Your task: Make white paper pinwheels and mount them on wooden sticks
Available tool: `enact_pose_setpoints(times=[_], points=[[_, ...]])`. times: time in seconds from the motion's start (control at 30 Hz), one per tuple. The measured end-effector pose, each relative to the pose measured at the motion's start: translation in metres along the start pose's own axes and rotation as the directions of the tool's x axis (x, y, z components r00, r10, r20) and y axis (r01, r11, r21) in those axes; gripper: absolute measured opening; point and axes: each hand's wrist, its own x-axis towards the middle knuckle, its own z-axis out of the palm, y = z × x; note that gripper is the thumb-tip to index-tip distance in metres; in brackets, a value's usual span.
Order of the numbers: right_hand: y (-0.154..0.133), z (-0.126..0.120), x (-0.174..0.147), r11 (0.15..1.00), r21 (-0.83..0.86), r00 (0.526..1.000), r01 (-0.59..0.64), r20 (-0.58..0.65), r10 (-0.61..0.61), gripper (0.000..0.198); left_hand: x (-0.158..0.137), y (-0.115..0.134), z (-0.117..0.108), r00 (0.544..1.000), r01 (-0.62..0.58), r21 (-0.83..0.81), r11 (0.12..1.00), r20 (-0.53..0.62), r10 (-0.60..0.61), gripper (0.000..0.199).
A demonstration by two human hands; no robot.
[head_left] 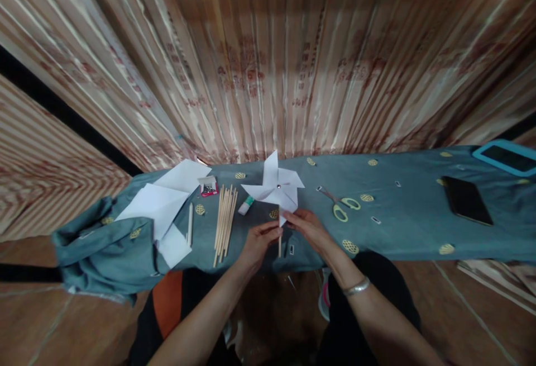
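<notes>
A white paper pinwheel (279, 185) with a pin at its centre is mounted on a thin wooden stick (280, 248). My left hand (258, 243) pinches the stick just below the paper blades. With its fingertips, my right hand (307, 226) grips the lowest blade, close to the stick. Left of the hands lie several loose wooden sticks (225, 223) in a bundle and a small glue stick or eraser with a green band (246, 205). Scissors with yellow-green handles (343, 208) rest to the right, their blades partly spread.
A small red-and-white box of pins (208, 186), a white pen-like stick (190, 225) and white paper sheets (157, 207) lie on the left. A dark phone-like slab (467, 200) and a blue-framed tablet (508, 157) are at right. Curtain (268, 64) hangs behind the cloth-covered table (406, 215).
</notes>
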Motion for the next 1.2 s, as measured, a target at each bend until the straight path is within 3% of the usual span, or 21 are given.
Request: enact_pose_setpoints(times=[0.23, 0.57, 0.93, 1.2], points=[[0.000, 0.008, 0.004, 0.998, 0.068, 0.999, -0.004, 0.035, 0.001, 0.033, -0.001, -0.003, 0.002, 1.000, 0.024, 0.011, 1.000, -0.008, -0.023, 0.043], [-0.001, -0.002, 0.009, 0.994, -0.021, 0.991, 0.106, -0.074, -0.107, 0.034, -0.015, -0.010, 0.005, 0.998, 0.031, 0.160, 0.987, 0.057, -0.041, 0.035], [-0.012, -0.008, 0.006, 0.984, 0.117, 0.988, 0.136, -0.095, -0.125, 0.037, -0.005, 0.000, 0.001, 0.996, -0.091, 0.196, 0.976, -0.002, 0.093, 0.028], [-0.021, -0.014, 0.001, 0.982, 0.065, 0.981, 0.175, -0.097, -0.168, 0.042, -0.003, 0.000, 0.001, 0.990, -0.133, 0.223, 0.966, -0.016, 0.139, 0.022]])
